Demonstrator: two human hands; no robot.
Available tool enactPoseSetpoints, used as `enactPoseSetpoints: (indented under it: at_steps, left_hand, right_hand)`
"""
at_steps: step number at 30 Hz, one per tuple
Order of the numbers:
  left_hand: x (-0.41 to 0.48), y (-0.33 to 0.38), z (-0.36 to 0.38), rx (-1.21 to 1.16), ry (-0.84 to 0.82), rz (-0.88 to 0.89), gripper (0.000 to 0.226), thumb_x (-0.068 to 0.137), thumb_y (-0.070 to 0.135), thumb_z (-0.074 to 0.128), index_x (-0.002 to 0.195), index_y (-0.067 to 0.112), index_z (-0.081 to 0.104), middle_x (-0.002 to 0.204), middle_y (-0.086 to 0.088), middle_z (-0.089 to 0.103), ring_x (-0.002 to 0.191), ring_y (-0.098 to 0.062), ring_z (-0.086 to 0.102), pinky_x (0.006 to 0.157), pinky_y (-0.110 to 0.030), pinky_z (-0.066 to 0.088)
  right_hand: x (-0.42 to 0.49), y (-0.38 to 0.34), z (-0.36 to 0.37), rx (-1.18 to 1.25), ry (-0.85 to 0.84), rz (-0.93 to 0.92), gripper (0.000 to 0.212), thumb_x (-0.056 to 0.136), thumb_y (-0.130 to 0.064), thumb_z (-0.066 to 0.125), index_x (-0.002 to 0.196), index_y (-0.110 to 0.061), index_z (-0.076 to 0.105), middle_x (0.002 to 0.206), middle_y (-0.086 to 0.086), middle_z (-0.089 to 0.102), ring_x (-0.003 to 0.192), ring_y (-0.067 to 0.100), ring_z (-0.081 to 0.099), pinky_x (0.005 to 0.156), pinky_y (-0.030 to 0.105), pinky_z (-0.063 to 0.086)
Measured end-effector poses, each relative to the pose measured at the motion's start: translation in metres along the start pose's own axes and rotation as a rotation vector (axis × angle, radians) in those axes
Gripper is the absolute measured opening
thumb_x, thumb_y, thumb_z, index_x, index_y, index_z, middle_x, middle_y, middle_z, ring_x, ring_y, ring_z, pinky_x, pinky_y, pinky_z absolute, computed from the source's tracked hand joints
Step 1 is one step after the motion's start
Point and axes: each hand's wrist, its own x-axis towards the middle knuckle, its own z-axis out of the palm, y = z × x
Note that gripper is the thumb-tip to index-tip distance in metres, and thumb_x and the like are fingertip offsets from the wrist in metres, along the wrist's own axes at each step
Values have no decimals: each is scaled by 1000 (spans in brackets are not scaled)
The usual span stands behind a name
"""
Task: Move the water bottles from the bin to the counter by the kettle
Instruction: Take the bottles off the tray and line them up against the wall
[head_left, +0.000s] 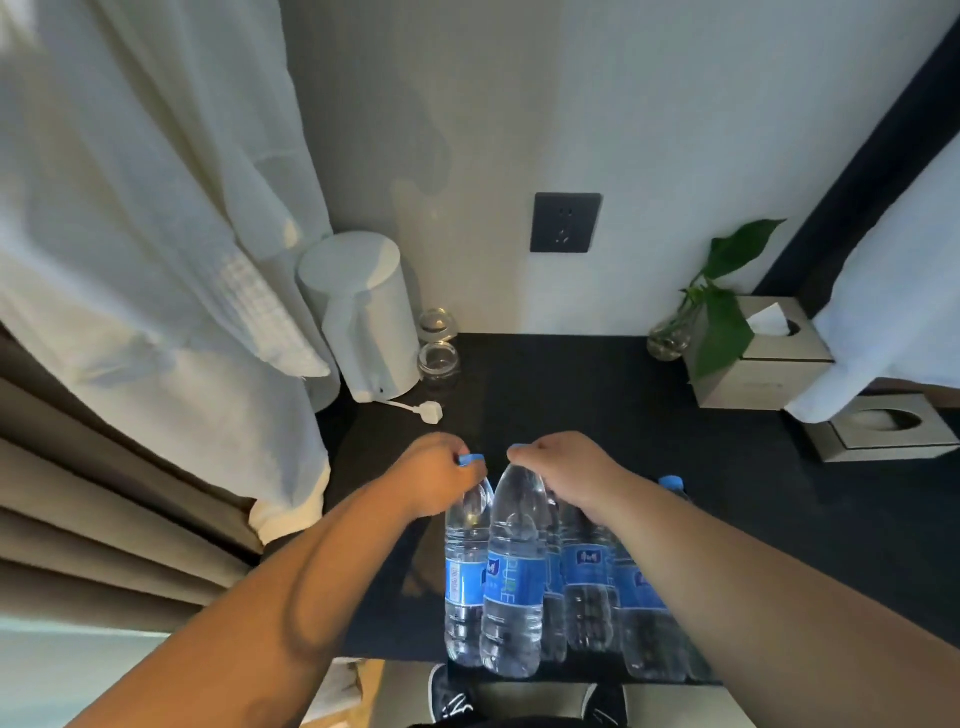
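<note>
- Presently the left hand (436, 478) has its fingers curled round the blue cap of one water bottle (464, 571), gripping it at the top.
- The right hand (569, 470) pinches the cap of a second water bottle (514, 582) — thumb and fingertips closed on it, the wrist arched over the necks behind.
- Both held bottles are upright, touching side by side, nearer the person than the kettle (363, 312) and to its right. Whether their bases rest on the counter (571, 395) I cannot tell.
- More bottles (589, 571) stand packed just right of those two at the counter's near edge, partly hidden by the right forearm, well apart from the kettle.
- The white kettle stands at the counter's far left corner against the wall.
- Two glass jars (439, 361) stand just right of the kettle; its white plug (428, 410) lies on the counter in front of it.
- A dark wall socket (565, 222) sits above and right of the kettle.
- Far right of the kettle — across the counter — stand a leafy plant (727, 291) in a glass vase and a tissue box (758, 369).
- A white cloth (156, 208) hangs left of the kettle, touching its side.
</note>
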Motion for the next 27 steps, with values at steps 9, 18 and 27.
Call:
enactPoseSetpoints:
  at_steps: [9,18,27]
  left_hand:
    - [-16,28,-68,-156,126,74,19,72,31,76,74,13,69,71,-5,70,62,-10,58,64,-33,53]
    - [35,65,-101,-114,302,177,18,72,33,79,73,19,68,67,-2,69,59,-11,60,63,-40,58]
    - [112,96,-109,-52,325,225,22,75,32,78,68,25,59,63,8,61,56,-5,54,51,-24,37]
  right_hand:
    - [-2,-48,-40,-173,42,-291,35,67,-67,67,76,-34,75,48,-13,55,39,0,46,49,25,37]
    - [30,-96,-80,-253,250,-409,23,85,-47,79,73,-27,73,61,-10,65,52,-7,58,47,13,37]
    - [86,-109,-89,-293,393,-402,14,86,-33,79,83,-23,69,75,-6,67,69,10,63,58,23,47]
